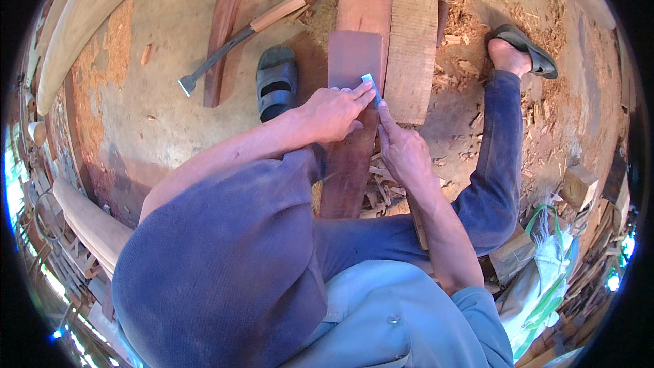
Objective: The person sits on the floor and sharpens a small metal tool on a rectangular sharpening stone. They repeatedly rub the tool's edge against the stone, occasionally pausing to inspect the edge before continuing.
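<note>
A chisel with a bright metal blade lies tilted over a flat purplish-grey block, which looks like a sharpening stone. My left hand presses its fingertips on the blade near the cutting end. Gripping the chisel farther back is my right hand, its index finger stretched along the shaft. Part of the handle shows beneath my right forearm. Under the stone and my hands runs a reddish-brown wooden board; my left hand covers some of it.
Beside the board lies a pale plank. At left, a long-shafted chisel with a wooden handle rests across a dark red wood strip. My sandalled feet are on either side. Wood shavings litter the floor; a white-green sack sits lower right.
</note>
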`<state>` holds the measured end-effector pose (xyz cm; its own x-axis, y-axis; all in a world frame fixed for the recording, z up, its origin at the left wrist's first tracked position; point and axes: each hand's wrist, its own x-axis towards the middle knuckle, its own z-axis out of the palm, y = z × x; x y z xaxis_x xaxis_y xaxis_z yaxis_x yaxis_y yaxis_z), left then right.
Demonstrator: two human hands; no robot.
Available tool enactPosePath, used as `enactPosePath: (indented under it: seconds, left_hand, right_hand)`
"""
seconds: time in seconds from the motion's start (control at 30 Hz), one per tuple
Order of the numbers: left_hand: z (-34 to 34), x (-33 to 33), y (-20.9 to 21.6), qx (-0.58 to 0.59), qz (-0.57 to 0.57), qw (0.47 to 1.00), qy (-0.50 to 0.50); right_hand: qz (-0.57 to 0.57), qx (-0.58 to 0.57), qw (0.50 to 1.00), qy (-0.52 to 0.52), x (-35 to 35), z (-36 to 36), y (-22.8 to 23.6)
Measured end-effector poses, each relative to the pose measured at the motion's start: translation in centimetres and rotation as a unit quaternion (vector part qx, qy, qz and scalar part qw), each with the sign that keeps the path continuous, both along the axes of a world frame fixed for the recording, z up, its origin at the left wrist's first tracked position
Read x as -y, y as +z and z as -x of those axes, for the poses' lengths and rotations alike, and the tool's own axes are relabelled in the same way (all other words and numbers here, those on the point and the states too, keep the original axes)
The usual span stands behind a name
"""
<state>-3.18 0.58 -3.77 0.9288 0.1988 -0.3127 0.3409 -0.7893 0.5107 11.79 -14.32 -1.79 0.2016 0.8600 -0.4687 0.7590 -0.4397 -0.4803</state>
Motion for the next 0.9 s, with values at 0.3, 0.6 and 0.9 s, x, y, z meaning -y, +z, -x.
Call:
enactPosePath:
  seconds: [0.3, 0.6, 0.9]
  left_hand:
    - [-0.3, -0.8, 0.6, 0.005, 0.018, 1.000, -0.018]
    - [0.2, -0.4, -0.2, -0.012, 0.016, 0.999, -0.039]
    - [-3.8, -4.6, 2.4, -0.118, 0.015, 0.992, -0.030]
  right_hand:
    - [-0.005, 0.054, 0.997, 0.054, -0.8, -0.5, 0.1]
    - [-0.035, 0.027, 0.999, 0.004, -0.5, -0.4, -0.7]
    - [-0.070, 0.030, 0.996, 0.052, -4.1, -2.8, -0.9]
